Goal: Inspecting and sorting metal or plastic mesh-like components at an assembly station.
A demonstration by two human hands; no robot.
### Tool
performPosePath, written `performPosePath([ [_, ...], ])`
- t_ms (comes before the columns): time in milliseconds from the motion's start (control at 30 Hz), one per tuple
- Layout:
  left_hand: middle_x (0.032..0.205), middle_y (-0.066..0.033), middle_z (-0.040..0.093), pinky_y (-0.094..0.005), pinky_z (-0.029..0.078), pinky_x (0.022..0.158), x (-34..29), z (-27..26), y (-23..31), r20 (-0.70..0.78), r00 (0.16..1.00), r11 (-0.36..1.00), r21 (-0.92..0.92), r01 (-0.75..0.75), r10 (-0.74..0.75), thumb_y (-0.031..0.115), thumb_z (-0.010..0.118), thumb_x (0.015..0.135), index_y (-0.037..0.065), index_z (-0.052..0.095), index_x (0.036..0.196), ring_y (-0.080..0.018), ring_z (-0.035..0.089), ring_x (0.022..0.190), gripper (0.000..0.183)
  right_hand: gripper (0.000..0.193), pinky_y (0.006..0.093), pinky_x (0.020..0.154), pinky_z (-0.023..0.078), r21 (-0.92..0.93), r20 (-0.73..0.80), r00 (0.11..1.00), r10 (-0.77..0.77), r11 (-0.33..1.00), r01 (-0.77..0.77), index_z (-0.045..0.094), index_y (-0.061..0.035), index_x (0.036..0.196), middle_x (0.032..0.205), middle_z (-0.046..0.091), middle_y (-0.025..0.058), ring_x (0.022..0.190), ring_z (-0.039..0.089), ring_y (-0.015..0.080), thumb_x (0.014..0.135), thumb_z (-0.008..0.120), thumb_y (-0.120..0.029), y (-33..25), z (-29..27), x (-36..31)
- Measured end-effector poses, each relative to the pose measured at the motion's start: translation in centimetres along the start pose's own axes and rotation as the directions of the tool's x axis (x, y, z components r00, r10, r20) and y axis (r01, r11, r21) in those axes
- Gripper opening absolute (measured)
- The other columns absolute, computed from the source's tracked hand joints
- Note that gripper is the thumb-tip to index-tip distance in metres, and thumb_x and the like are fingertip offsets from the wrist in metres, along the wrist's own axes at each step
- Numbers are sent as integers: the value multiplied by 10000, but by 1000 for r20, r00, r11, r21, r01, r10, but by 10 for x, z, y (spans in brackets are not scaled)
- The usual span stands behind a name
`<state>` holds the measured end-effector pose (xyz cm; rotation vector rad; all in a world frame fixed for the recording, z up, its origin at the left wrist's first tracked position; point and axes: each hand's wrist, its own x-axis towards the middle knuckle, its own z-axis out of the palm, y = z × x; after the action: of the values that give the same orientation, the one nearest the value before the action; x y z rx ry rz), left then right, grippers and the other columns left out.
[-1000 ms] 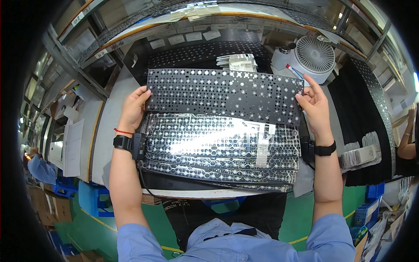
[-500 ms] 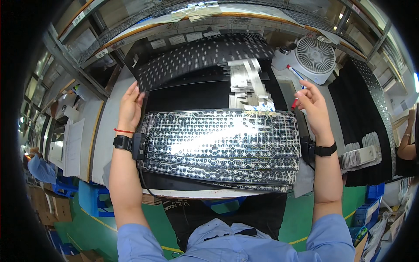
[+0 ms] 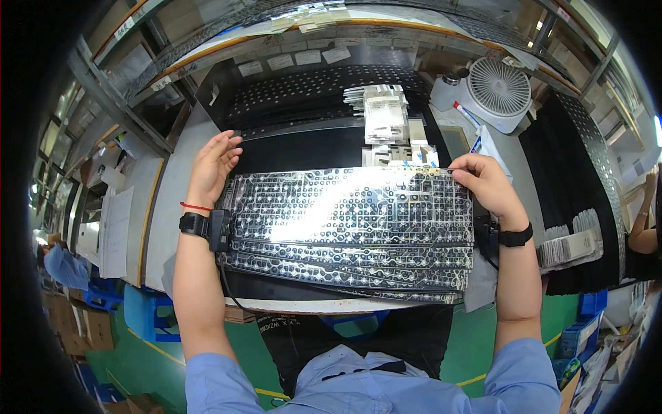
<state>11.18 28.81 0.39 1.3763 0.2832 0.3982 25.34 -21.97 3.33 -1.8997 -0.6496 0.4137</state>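
In front of me lies a fanned stack of clear keyboard membrane sheets [image 3: 331, 234] with printed circuit traces, glare across the middle. My right hand [image 3: 486, 181] pinches the top sheet at its far right corner, thumb and forefinger together. My left hand [image 3: 217, 165] is beside the stack's far left corner, fingers loosely curved and apart from the thumb, holding nothing visible. Behind the stack, a pile of small pale tabbed pieces [image 3: 386, 117] sits on a black surface [image 3: 296, 152]. A blue-and-white pen-like item [image 3: 476, 145] shows just beyond my right hand; its lower part is hidden.
Black perforated sheets [image 3: 310, 86] are piled at the back. A white fan [image 3: 500, 90] and a red-capped marker [image 3: 460, 109] are at the far right. Packs of pale strips [image 3: 569, 245] lie right, on black material. A metal shelf [image 3: 127, 114] rises at left.
The black perforated sheet that was blurred and raised now lies on the back pile. My right hand has come down and inward onto the top sheet's corner. My left hand has shifted slightly inward.
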Motion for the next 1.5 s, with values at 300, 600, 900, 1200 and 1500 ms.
performPosePath([
  [300, 1161, -98, 647, -260, 510, 847, -8, 17, 4, 24, 996, 996, 21, 86, -86, 232, 510, 1019, -6, 546, 1270, -152, 626, 992, 348, 65, 205, 720, 427, 57, -138, 987, -81, 994, 89, 619, -12, 945, 855, 598, -40, 787, 517, 38, 951, 590, -70, 3, 3, 3],
  [600, 928, 7, 663, -225, 498, 782, -7, 15, 1, 151, 986, 993, 102, 61, -77, 172, 549, 997, 37, 625, 1064, -66, 613, 824, 169, 78, 194, 707, 420, 121, -231, 964, -130, 979, 161, 621, -5, 954, 840, 597, -38, 769, 517, 33, 953, 598, -79, 4, 1, 4],
  [900, 932, 12, 660, -228, 506, 766, -1, 7, -2, 89, 996, 1000, -9, -30, 30, 169, 538, 1002, 52, 611, 1046, -65, 616, 832, 145, 173, 191, 722, 457, 415, -217, 974, -64, 897, 152, 577, -2, 1120, 922, 664, 4, 803, 587, 34, 986, 558, -110, -6, 8, 3],
  [1200, 965, -13, 670, -240, 511, 783, -5, 11, 4, 111, 993, 998, -60, -29, 35, 183, 508, 1011, 38, 611, 1068, -83, 627, 842, 187, 158, 161, 644, 443, 407, -230, 971, -69, 899, 160, 575, -12, 1119, 940, 684, 3, 748, 594, 19, 999, 525, -101, 17, -3, 12],
  [1500, 1026, -34, 681, -223, 476, 789, 0, -6, 13, 49, 982, 982, -51, -179, 182, 222, 518, 1008, 46, 620, 1094, -81, 609, 905, 221, 164, 203, 750, 488, 443, -213, 975, -62, 883, 153, 560, 3, 1137, 983, 685, 50, 837, 628, 66, 996, 488, -40, 12, -3, 11],
])
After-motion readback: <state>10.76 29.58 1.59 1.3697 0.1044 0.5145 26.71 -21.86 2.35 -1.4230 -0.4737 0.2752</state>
